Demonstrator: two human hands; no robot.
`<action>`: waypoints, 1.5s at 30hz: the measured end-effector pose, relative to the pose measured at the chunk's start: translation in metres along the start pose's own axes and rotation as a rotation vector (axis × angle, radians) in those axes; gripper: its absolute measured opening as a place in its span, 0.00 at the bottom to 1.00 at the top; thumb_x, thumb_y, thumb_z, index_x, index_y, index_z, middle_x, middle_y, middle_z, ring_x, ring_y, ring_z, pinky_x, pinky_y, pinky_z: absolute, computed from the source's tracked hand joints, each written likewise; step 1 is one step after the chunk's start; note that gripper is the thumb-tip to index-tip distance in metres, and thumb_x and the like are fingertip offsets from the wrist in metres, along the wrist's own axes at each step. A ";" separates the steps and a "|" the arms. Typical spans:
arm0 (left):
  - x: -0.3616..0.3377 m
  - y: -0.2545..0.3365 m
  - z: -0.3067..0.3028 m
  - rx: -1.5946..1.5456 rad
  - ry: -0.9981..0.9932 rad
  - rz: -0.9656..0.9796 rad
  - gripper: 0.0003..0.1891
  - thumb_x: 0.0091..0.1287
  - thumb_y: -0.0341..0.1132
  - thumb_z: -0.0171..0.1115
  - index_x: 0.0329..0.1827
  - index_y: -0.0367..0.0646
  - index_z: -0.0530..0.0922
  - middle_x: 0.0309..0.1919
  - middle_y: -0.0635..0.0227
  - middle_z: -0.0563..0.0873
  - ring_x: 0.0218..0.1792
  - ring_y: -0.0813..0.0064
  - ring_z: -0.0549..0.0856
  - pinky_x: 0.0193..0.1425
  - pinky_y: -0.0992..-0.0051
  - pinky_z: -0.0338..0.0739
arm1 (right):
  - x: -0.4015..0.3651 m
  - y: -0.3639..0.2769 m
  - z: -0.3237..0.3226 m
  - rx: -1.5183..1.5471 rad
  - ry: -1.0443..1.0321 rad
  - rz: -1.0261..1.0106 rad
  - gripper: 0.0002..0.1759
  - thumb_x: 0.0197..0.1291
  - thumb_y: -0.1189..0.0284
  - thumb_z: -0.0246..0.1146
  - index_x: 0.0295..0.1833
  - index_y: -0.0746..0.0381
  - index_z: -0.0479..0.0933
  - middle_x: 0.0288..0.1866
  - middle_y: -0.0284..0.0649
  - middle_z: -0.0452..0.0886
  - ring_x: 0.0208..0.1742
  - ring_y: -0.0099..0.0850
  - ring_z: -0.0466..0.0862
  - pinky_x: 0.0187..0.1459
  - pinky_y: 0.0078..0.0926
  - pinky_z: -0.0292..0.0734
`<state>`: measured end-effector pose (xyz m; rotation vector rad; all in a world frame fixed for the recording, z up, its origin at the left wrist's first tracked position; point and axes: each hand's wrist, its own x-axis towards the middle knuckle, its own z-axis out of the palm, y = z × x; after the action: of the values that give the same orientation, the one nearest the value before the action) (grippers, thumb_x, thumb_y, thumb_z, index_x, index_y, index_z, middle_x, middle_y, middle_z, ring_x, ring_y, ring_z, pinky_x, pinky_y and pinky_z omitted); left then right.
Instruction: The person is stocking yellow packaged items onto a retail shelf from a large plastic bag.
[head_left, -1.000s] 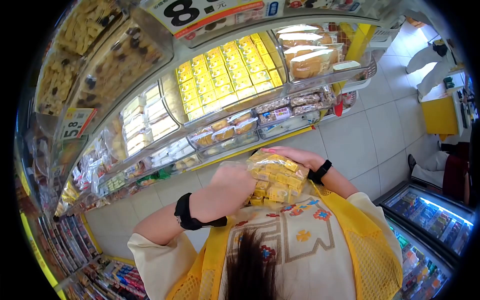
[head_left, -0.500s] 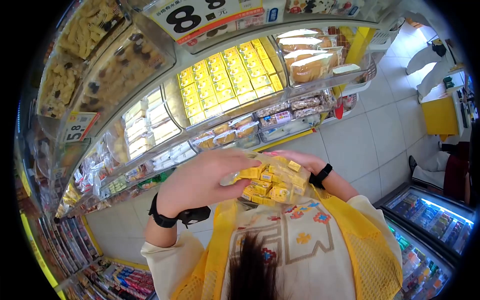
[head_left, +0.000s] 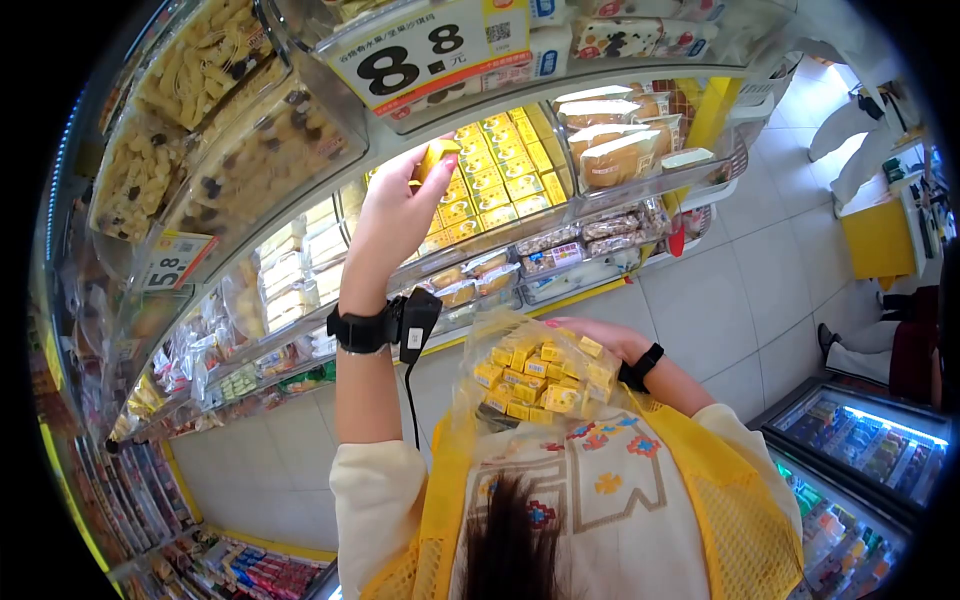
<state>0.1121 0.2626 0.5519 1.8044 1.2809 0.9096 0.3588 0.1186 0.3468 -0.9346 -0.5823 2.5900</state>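
My left hand (head_left: pixel 405 205) is raised over the shelf bin and pinches a small yellow box (head_left: pixel 437 156) between thumb and fingers. Rows of matching yellow boxes (head_left: pixel 490 180) lie in the clear bin just beyond it. Against my chest, a clear plastic bag (head_left: pixel 475 345) stands open, with many yellow boxes (head_left: pixel 535 375) heaped inside. My right hand (head_left: pixel 605 337) grips the far right side of this bag, its fingers partly hidden behind the plastic.
Wrapped bread (head_left: pixel 620 155) sits in the bin to the right. A price sign (head_left: pixel 425 55) hangs on the upper shelf edge. Lower shelves hold packaged snacks (head_left: pixel 550 255). At the right are a freezer (head_left: pixel 860 430) and a person in dark red (head_left: pixel 912 350).
My left hand has moved from the bag up to the shelf bin and now holds a yellow box there. The bag and my right hand stay nearly in place.
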 end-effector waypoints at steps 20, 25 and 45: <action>0.153 -0.138 0.015 0.635 0.100 0.133 0.28 0.73 0.53 0.49 0.70 0.46 0.69 0.70 0.57 0.70 0.72 0.64 0.66 0.74 0.63 0.60 | -0.009 0.007 -0.010 -0.031 0.062 -0.060 0.28 0.71 0.58 0.56 0.70 0.63 0.67 0.65 0.36 0.74 0.62 0.22 0.76 0.61 0.22 0.73; 0.156 -0.124 0.024 0.672 0.044 0.134 0.28 0.74 0.52 0.49 0.71 0.46 0.69 0.70 0.57 0.70 0.72 0.63 0.66 0.74 0.63 0.60 | -0.011 0.011 -0.016 -0.029 0.091 -0.092 0.29 0.70 0.58 0.57 0.70 0.63 0.67 0.66 0.36 0.74 0.62 0.23 0.75 0.61 0.22 0.73; -0.001 -0.007 0.027 -1.854 -0.210 -0.312 0.11 0.73 0.36 0.46 0.42 0.41 0.75 0.45 0.63 0.82 0.47 0.66 0.79 0.54 0.62 0.73 | -0.002 0.004 -0.001 -0.101 0.060 -0.024 0.30 0.70 0.58 0.57 0.71 0.64 0.66 0.68 0.37 0.72 0.64 0.24 0.74 0.63 0.23 0.71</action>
<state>0.1324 0.2589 0.5327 0.1784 0.1493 1.0285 0.3600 0.1149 0.3456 -1.0278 -0.7095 2.5221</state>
